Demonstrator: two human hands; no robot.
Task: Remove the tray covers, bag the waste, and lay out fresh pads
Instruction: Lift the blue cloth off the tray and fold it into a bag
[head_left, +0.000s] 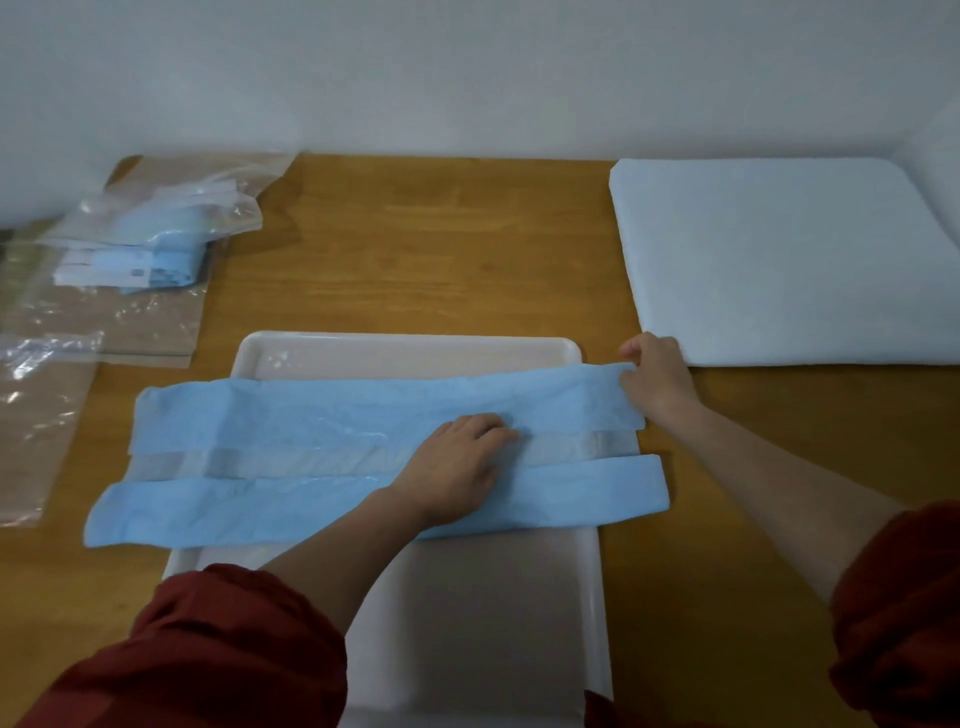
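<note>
1. The wooden table (441, 249) fills most of the view, up to a pale wall at the far side.
2. A thick white pad (779, 260) lies flat at the far right of the table.
3. A white tray (493, 613) stands in the middle near part, with its long side running from near to far.
4. A blue pad (311, 410) lies across the tray. Both its ends hang over the left and right rims. Two blue flaps are folded in, and a pale strip shows between them.
5. A clear bag (150, 234) with blue and white crumpled material inside rests at the far left, on brown cardboard (150, 322).
6. A second clear bag (36, 431) lies flat at the left edge, nearer.
7. The left hand (457, 462) is laid flat on the middle of the blue pad, fingers straight, pressing down.
8. The right hand (657, 379) has curled fingers and pinches the right end of the far flap, just beside the white pad.
</note>
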